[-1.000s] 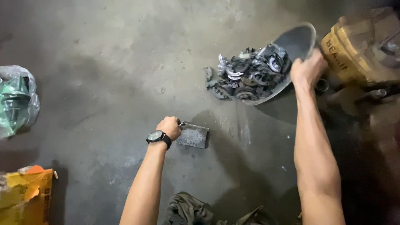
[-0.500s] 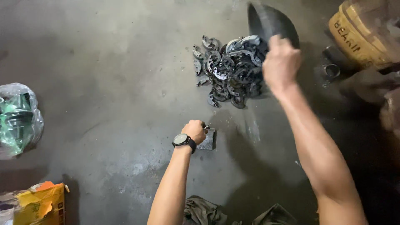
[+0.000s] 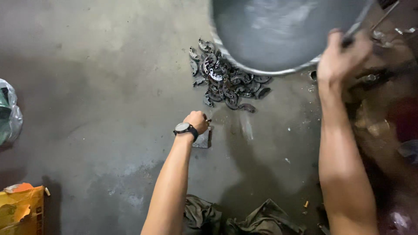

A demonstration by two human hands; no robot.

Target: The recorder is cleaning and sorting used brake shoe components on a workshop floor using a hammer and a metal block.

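Since half a second ago we have swung the pan (image 3: 278, 35) up toward the camera, so it now fills the top of the frame — before, it stood on edge above the pile, and a second ago it lay tipped on the floor with the parts spilling out of it. Our right hand (image 3: 342, 61) is at the upper right, fingers curled tight around the pan's rim or handle; motion blur hides exactly which. Below the pan, in the upper middle of the frame, lies the pile (image 3: 224, 80) of dark curved metal parts, loose on the floor and partly hidden by the pan's edge.

Our left hand (image 3: 197, 122), with a black watch (image 3: 183, 128) on the wrist, sits at the centre of the frame. It is closed in a fist over the top of a small metal block (image 3: 203, 138) that rests on the floor, just below the pile and apart from it. It has kept that grip through all three pictures.

We work on a bare concrete floor (image 3: 96, 87) — grey, stained, with paler scuffed patches near the bottom middle. A clear plastic bag (image 3: 8, 113) with something green inside lies at the left edge. A yellow box (image 3: 21, 211) sits at the lower left corner. Dark crumpled cloth (image 3: 235, 217) lies at the bottom centre. The right edge is dim and blurred, and we cannot tell what stands there.
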